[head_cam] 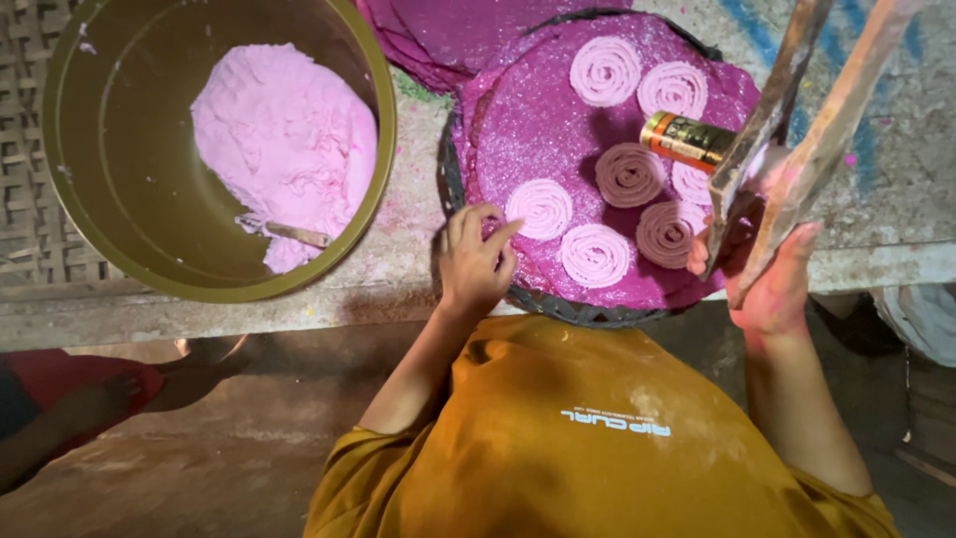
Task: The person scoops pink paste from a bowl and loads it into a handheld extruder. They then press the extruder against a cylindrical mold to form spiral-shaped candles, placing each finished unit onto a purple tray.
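Observation:
My left hand rests on the near rim of a round black woven tray, fingers curled beside a pink dough spiral. The tray carries a magenta cloth with several pink spirals piped on it. My right hand grips the two wooden handles of a dough press, held over the tray's right side. The press's brass-coloured barrel points left above the spirals.
A large olive-green bucket at the left holds a mound of pink dough with a small stick in it. More magenta cloths lie stacked behind the tray. Everything stands on a concrete ledge. Another person's limb shows at lower left.

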